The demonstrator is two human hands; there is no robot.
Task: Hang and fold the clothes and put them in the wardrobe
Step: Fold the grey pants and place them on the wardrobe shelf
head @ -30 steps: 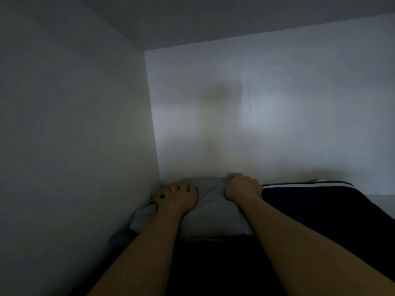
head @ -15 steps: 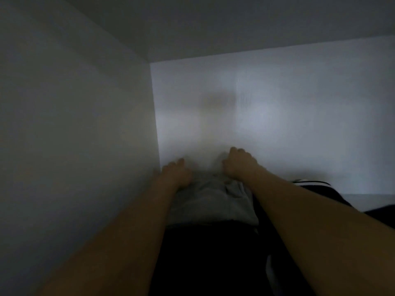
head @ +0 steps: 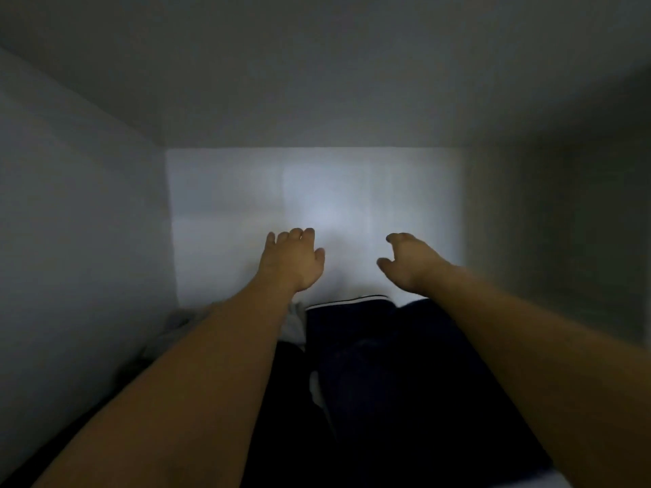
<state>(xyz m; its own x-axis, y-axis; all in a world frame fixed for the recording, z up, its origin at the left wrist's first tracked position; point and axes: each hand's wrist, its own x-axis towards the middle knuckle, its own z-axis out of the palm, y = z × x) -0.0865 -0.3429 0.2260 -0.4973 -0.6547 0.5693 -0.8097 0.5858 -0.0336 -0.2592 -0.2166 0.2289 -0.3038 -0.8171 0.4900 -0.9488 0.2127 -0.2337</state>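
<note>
While the wardrobe compartment (head: 88, 241) is sitting in dim light, a folded grey garment (head: 292, 325) is lying at the far left of the shelf, close to the left wall and mostly hidden under the left forearm. It is looking soft and light, likely to slump if lifted by one edge, so taking it flat from both sides of the fold would probably suit it best. Just beside it to the right, a dark folded garment (head: 387, 346) with a white stripe at its back edge is filling the middle of the shelf; it is looking bulkier but equally limp. The left hand (head: 292, 262) is hanging above the clothes near the back wall (head: 352, 188), fingers loosely curled and gripping nothing. The right hand (head: 408, 260) is hovering well apart from it, fingers spread and bent slightly downward, thumb out, also touching no cloth as far as the view is showing.
</note>
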